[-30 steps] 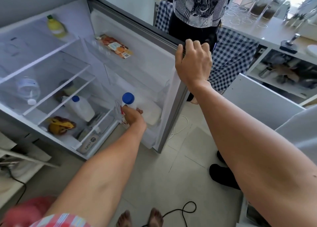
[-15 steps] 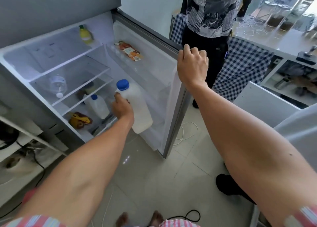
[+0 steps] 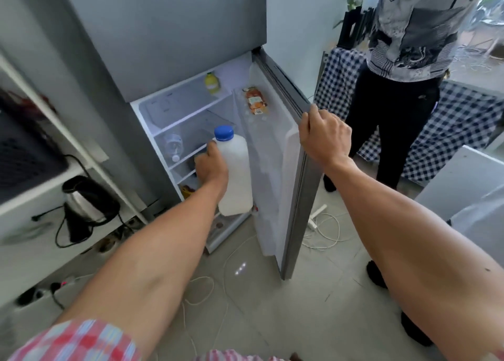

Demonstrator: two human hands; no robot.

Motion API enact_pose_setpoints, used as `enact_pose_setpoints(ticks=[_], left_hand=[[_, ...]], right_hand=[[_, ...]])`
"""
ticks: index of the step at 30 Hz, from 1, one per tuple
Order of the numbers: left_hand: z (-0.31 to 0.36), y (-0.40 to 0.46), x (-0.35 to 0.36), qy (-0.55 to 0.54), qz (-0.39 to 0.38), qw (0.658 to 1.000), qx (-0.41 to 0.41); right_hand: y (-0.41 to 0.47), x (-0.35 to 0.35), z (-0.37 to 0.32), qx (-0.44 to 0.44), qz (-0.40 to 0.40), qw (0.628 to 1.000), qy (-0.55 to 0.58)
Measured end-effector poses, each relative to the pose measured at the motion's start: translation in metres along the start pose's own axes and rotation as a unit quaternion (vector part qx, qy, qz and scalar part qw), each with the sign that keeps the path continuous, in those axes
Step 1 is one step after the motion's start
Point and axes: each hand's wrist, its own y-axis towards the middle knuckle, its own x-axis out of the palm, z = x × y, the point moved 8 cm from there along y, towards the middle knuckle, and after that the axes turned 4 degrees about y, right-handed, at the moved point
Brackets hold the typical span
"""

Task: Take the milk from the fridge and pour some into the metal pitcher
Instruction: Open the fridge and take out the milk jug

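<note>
A white milk jug [image 3: 236,175] with a blue cap hangs upright in front of the open fridge [image 3: 191,120], clear of the door shelf. My left hand [image 3: 211,166] is shut on the jug's handle side. My right hand [image 3: 324,135] grips the top edge of the open fridge door [image 3: 275,153]. No metal pitcher is in view.
A person in black trousers [image 3: 392,126] stands just behind the door, next to a checked cloth [image 3: 463,131]. An electric kettle [image 3: 84,199] sits on a low shelf at left. Cables [image 3: 321,232] trail over the tiled floor. A white cabinet top [image 3: 463,180] is at right.
My left hand has lifted the milk jug out of the door shelf and drawn it up and toward me. My view has risen and pulled back; my right hand stays on the door.
</note>
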Motion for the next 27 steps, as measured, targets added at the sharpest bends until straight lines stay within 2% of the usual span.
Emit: enact_pose_setpoints(ticks=[6, 11, 15, 18, 22, 27], left_hand=[[0.013, 0.033, -0.074, 0.004, 0.049, 0.999, 0.01], [0.012, 0.056, -0.133, -0.024, 0.094, 0.995, -0.002], [0.015, 0.077, -0.171, -0.026, 0.12, 0.992, -0.006], [0.018, 0.087, -0.192, -0.038, 0.134, 0.99, 0.002], [0.017, 0.1, -0.213, -0.061, 0.169, 0.984, 0.002], [0.024, 0.11, -0.224, -0.07, 0.191, 0.979, 0.003]], right_hand=[[-0.02, 0.016, -0.096, -0.058, -0.035, 0.995, 0.067], [-0.033, 0.04, -0.162, -0.087, -0.068, 0.979, 0.171], [-0.032, 0.058, -0.216, -0.184, -0.04, 0.962, 0.195], [-0.024, 0.077, -0.247, -0.221, -0.021, 0.956, 0.193], [-0.012, 0.103, -0.284, -0.235, -0.088, 0.942, 0.222], [0.005, 0.151, -0.315, -0.248, -0.182, 0.928, 0.208]])
